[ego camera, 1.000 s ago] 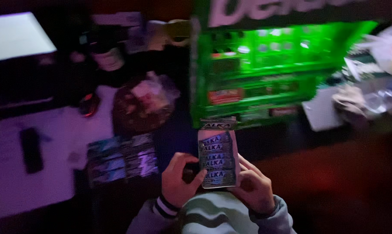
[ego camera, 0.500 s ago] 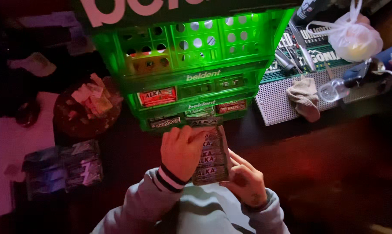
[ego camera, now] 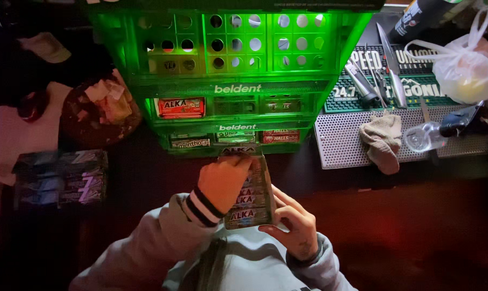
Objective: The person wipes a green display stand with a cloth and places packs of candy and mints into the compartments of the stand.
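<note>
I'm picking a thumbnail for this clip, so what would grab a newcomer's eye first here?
The glowing green display rack at top centre dominates, its shelves holding small candy packs. Just below it, the left hand and right hand hold a box of stacked candy packs between them. To the right, a white plastic bag sits on a rubber bar mat beside a crumpled cloth.

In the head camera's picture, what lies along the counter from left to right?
Stack of dark packs → bag of wrappers → green lit display rack → crumpled cloth → white plastic bag.
</note>
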